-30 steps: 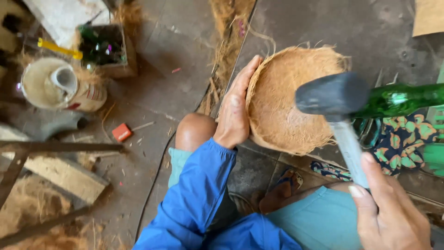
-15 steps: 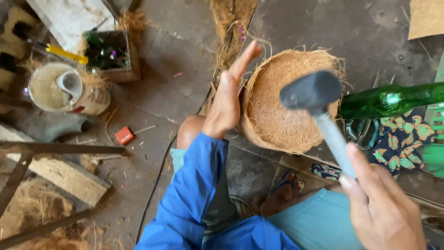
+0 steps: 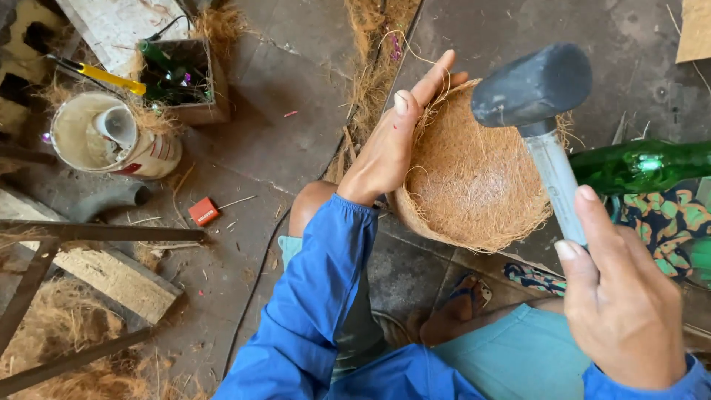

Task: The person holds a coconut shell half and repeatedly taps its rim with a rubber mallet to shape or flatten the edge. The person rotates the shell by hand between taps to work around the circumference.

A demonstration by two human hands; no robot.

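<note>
Head view: left hand (image 3: 385, 152) lay open against the husk bowl (image 3: 474, 181); right hand (image 3: 622, 304) gripped a mallet (image 3: 532, 87) poised over its far rim.

A small red rectangular box (image 3: 203, 211) lay on the concrete floor (image 3: 296, 133). Beside it stood a white can (image 3: 111, 137) with a red-and-white label, and behind it an open cardboard box (image 3: 196, 81) of green bottles.

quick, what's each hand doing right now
Left hand: open, flat against the rim of the coir bowl.
Right hand: closed around the mallet handle.
</note>
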